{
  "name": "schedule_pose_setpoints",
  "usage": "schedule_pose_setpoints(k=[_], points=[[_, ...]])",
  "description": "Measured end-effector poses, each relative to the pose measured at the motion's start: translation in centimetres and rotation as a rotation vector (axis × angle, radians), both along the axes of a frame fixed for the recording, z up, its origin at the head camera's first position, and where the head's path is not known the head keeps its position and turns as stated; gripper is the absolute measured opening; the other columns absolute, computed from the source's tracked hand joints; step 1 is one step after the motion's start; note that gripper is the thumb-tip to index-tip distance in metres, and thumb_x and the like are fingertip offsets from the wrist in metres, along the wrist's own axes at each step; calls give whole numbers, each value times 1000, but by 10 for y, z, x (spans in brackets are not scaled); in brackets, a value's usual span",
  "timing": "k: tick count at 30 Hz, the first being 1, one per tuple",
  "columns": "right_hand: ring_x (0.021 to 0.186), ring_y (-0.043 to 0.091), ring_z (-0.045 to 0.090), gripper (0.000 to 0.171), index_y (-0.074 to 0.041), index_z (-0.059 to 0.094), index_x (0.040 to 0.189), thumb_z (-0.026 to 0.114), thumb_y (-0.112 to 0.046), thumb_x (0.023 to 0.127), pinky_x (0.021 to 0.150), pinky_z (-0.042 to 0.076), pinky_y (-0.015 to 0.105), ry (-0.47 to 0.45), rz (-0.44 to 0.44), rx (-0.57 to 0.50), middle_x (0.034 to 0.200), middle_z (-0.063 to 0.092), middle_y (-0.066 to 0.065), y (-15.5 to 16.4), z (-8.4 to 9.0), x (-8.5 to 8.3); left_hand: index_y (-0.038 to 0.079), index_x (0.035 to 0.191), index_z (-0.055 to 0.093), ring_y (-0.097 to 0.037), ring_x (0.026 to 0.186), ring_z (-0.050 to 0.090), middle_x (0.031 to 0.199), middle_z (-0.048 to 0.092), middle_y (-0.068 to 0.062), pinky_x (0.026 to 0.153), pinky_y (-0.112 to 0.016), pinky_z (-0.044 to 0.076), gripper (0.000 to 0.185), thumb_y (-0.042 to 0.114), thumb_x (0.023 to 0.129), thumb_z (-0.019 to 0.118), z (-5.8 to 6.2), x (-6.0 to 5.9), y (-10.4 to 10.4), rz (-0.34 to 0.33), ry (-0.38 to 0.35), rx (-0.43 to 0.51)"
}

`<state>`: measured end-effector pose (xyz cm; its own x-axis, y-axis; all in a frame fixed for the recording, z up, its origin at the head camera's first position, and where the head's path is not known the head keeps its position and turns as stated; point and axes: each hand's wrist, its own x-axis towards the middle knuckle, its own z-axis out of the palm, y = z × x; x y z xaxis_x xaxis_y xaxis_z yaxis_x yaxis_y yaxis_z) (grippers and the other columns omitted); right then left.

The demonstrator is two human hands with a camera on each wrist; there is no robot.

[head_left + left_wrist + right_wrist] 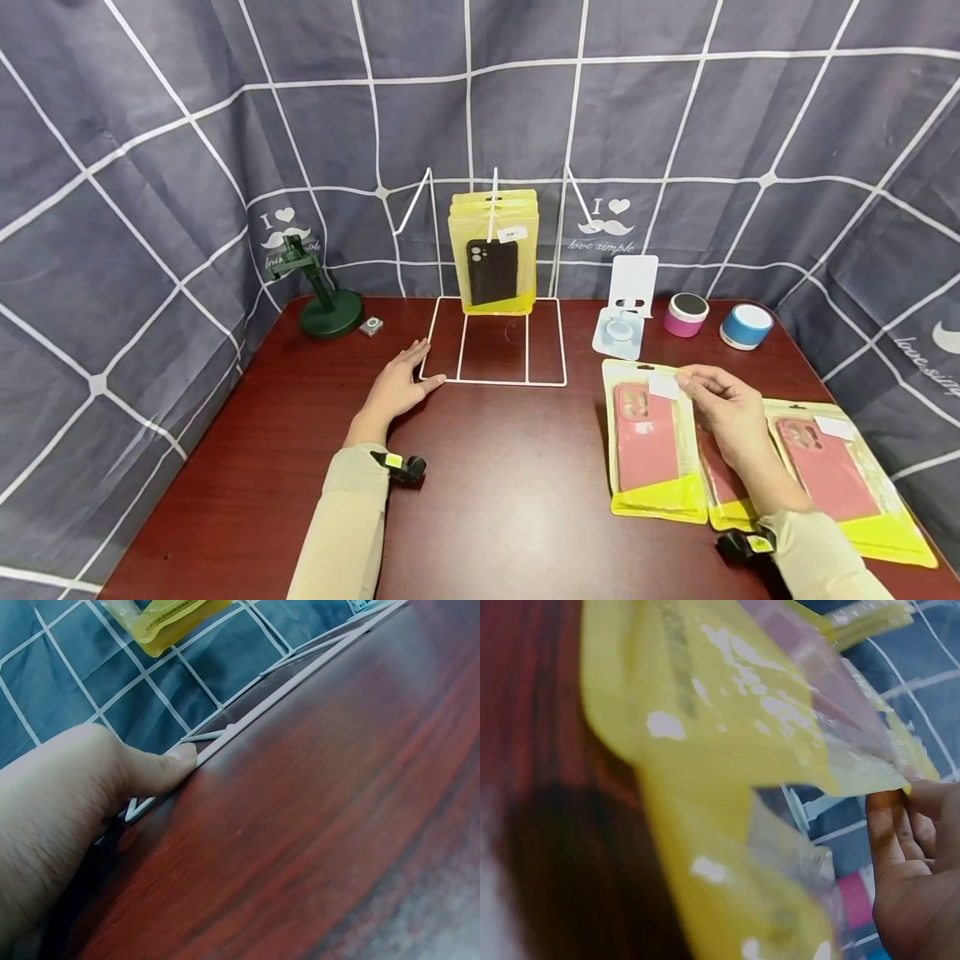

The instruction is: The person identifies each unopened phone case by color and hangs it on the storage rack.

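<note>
Nearest the right-wrist camera: yellow-trimmed packet (648,442), right of centre in the head frame. Right hand (723,417), angled toward upper left: thumb and fingers pinch the packet's upper corner. Support: glossy reddish-brown tabletop (487,500). Backdrop: white-gridded curtain (645,125). Left hand (393,387), left of centre: fingers extended, thumb touching the wire rack (495,382).

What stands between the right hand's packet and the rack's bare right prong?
In the head view, the white phone stand, just beyond the packet, lies along the direct line to the right prong; lifting over it should probably work. Nothing else visible blocks.
</note>
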<state>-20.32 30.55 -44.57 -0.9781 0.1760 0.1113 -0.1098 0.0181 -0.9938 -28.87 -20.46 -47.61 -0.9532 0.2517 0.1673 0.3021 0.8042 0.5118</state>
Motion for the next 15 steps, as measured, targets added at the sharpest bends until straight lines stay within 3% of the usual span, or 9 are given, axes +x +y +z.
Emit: schedule_pose_setpoints(k=[6, 11, 15], points=[[70, 10, 57, 32, 1, 69, 117, 76, -17, 91, 58, 52, 20, 18, 36, -107, 81, 68, -3, -26, 33, 3, 7, 155, 39, -32, 149, 29, 161, 34, -9, 119, -49, 26, 87, 59, 90, 65, -2, -4, 4, 19, -17, -29], [73, 9, 61, 24, 6, 70, 113, 73, -3, 91, 61, 52, 17, 185, 90, -153, 90, 75, 0, -58, 70, 0, 10, 156, 38, -30, 150, 28, 162, 34, -8, 119, -50, 27, 97, 68, 84, 67, -2, -3, 4, 47, -44, -52], [76, 9, 68, 21, 10, 71, 108, 74, 4, 88, 67, 55, 17, 346, 82, -146, 90, 76, 2, -89, 101, -8, 10, 156, 38, -30, 150, 27, 162, 33, -7, 119, -50, 27, 98, 70, 84, 65, -1, -2, 3, 40, -44, -46]])
